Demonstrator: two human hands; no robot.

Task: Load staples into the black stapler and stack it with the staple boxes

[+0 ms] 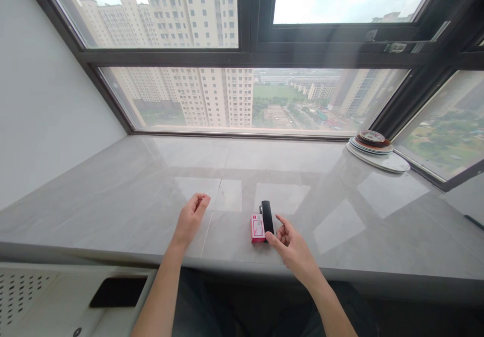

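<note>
A black stapler (267,216) lies on the grey stone sill, its long axis pointing toward the window. Against its left side sits a small red-and-white box (257,228). My right hand (291,248) is just right of the stapler, thumb and index finger spread apart; the thumb tip reaches the stapler's near end, and whether it touches cannot be made out. Left of the box, some way off, my left hand (191,218) hovers over the sill with curled fingers and the thumb close to them. Anything between those fingertips is hidden.
Stacked plates (378,150) stand in the sill's far right corner, by the dark window frame (245,58). A white wall (56,85) bounds the left side. Below the sill's front edge at left is a white cabinet (49,306) with a dark rectangular recess or object (119,292).
</note>
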